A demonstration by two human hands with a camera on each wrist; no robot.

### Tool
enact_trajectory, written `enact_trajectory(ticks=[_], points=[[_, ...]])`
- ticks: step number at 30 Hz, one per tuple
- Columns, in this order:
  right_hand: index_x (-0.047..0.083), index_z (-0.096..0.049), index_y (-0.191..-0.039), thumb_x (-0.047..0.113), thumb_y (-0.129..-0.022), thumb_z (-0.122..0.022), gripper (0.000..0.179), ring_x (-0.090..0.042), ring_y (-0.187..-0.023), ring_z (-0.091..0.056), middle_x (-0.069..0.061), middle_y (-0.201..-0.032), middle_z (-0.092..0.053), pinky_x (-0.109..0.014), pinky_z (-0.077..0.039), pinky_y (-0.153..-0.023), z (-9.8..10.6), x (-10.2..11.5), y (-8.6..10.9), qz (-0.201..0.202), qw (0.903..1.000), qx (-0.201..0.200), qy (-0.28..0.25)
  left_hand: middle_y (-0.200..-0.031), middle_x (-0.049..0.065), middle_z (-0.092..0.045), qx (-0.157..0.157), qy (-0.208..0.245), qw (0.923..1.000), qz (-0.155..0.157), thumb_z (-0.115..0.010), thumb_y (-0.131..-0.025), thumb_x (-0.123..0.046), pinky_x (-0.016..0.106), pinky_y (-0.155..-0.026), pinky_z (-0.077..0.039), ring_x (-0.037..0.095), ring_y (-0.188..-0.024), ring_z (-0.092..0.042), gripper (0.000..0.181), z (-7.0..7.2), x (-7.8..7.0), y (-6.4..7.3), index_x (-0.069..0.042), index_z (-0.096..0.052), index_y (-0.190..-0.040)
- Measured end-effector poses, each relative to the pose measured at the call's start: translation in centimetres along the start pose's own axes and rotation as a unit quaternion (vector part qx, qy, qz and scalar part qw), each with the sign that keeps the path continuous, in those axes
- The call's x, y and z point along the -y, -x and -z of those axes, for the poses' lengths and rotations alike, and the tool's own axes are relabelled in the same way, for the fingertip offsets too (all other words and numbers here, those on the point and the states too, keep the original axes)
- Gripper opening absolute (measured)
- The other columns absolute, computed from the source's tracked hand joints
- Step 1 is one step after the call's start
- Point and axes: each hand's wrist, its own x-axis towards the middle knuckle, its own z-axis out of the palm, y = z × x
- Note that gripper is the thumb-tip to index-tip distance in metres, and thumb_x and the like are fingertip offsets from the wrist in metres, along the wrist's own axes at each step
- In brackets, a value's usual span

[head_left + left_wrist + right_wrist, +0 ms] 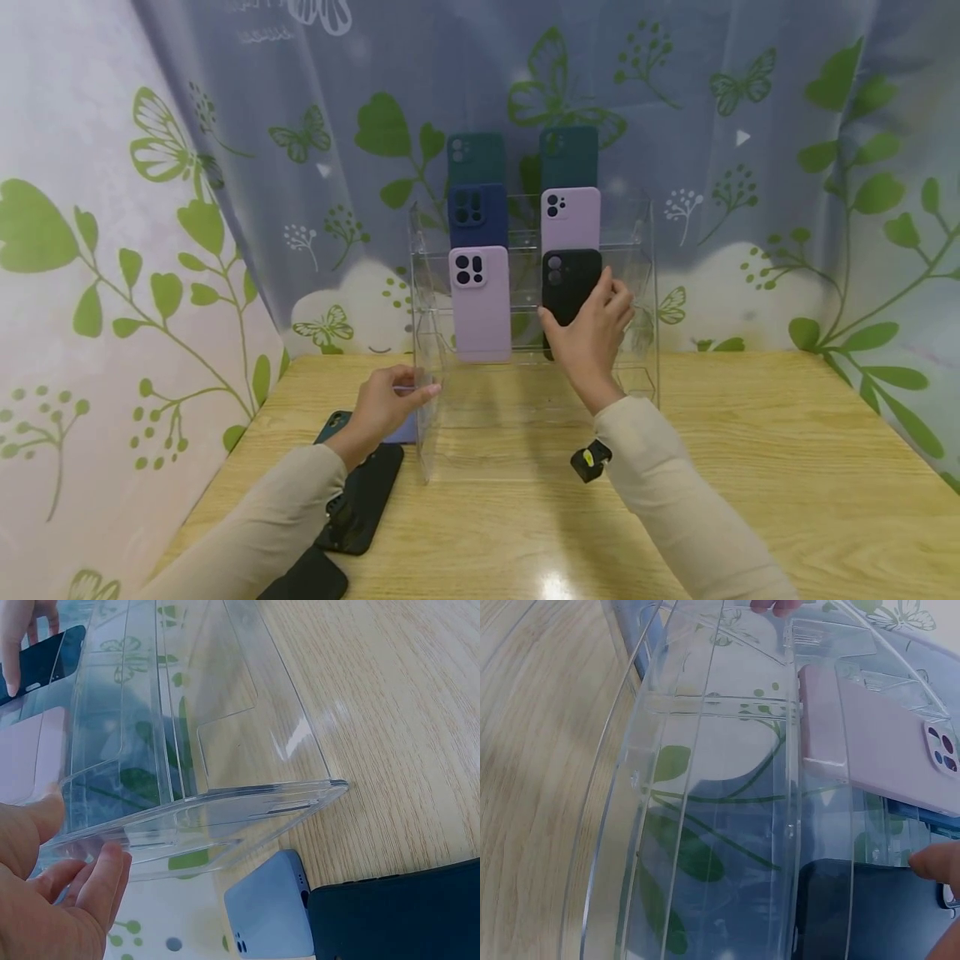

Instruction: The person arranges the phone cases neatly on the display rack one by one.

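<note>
A clear acrylic display rack [536, 403] with stepped tiers stands on the table. My right hand [588, 333] holds a black phone case [566, 287] on the rack's front right, thumb at its left edge and fingers at its right. At the rack's left side my left hand [382, 408] grips the clear side panel [247, 796], thumb on one face and fingers on the other. Beside the black case stands a lilac phone case [482, 321]. Behind these, a blue case [480, 218] is on the left and another lilac case [581, 221] on the right, with dark green cases [480, 162] at the back.
Left of the rack, a light blue-purple phone case [270, 907] and a large black case [375, 500] lie on the wooden table [750, 467]. Another black case [311, 579] is nearer, partly under my left sleeve. A patterned curtain [697, 167] hangs close behind the rack.
</note>
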Motion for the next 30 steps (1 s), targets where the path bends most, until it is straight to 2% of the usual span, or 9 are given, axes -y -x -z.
enact_trajectory(ticks=[4,8,13,17,23,30], points=[[0.002,-0.014,-0.153,0.037,-0.084,-0.074,0.097,-0.041,-0.131,-0.024,-0.022,-0.144,-0.020,-0.055,-0.035,-0.103,0.8,-0.1,0.1,0.010,0.9996,0.023,-0.012,-0.122,0.015,-0.062,0.002,0.002,1.0000,-0.001,-0.070,-0.089,-0.034,0.045,-0.090,-0.053,0.032,-0.113,-0.060,0.053,0.0,0.1,0.0,-0.002,-0.058,-0.130],[0.003,-0.013,-0.153,0.035,-0.086,-0.072,0.095,-0.041,-0.136,-0.020,-0.022,-0.147,-0.017,-0.055,-0.032,-0.107,2.1,-0.3,0.0,0.021,0.9972,0.062,-0.037,-0.122,0.016,-0.062,0.001,0.001,1.0000,-0.004,-0.070,-0.089,-0.033,0.045,-0.090,-0.053,0.032,-0.112,-0.060,0.053,0.0,0.0,0.0,-0.002,-0.058,-0.130],[0.008,-0.009,-0.155,0.037,-0.089,-0.068,0.094,-0.041,-0.141,-0.019,-0.022,-0.154,-0.013,-0.058,-0.027,-0.111,4.2,-0.8,-0.2,0.014,0.9886,0.140,-0.055,-0.124,0.016,-0.061,0.002,-0.001,1.0000,0.000,-0.070,-0.089,-0.033,0.046,-0.090,-0.053,0.032,-0.114,-0.059,0.054,0.0,-0.1,0.0,-0.003,-0.056,-0.132],[0.009,-0.012,-0.155,0.037,-0.089,-0.068,0.091,-0.041,-0.139,-0.026,-0.021,-0.155,-0.015,-0.059,-0.031,-0.109,6.1,-1.4,-0.3,0.020,0.9820,0.176,-0.065,-0.124,0.016,-0.061,0.003,-0.001,1.0000,0.004,-0.070,-0.089,-0.034,0.046,-0.090,-0.053,0.032,-0.114,-0.059,0.055,0.0,-0.2,0.0,-0.003,-0.056,-0.132],[0.008,-0.024,-0.153,0.031,-0.089,-0.071,0.083,-0.040,-0.134,-0.034,-0.021,-0.150,-0.028,-0.056,-0.036,-0.106,8.6,-3.3,0.2,0.062,0.9799,0.177,-0.068,-0.123,0.016,-0.061,0.001,-0.002,1.0000,-0.002,-0.070,-0.089,-0.032,0.045,-0.089,-0.053,0.032,-0.113,-0.060,0.053,0.0,-0.1,-0.1,-0.003,-0.057,-0.131],[0.002,-0.032,-0.148,0.024,-0.087,-0.073,0.076,-0.042,-0.122,-0.043,-0.024,-0.141,-0.037,-0.057,-0.042,-0.099,10.6,-6.3,1.3,0.089,0.9837,0.143,-0.063,-0.123,0.017,-0.062,0.000,-0.006,0.9999,-0.009,-0.071,-0.089,-0.032,0.045,-0.088,-0.054,0.033,-0.112,-0.060,0.053,0.0,-0.2,0.0,-0.002,-0.057,-0.131]])
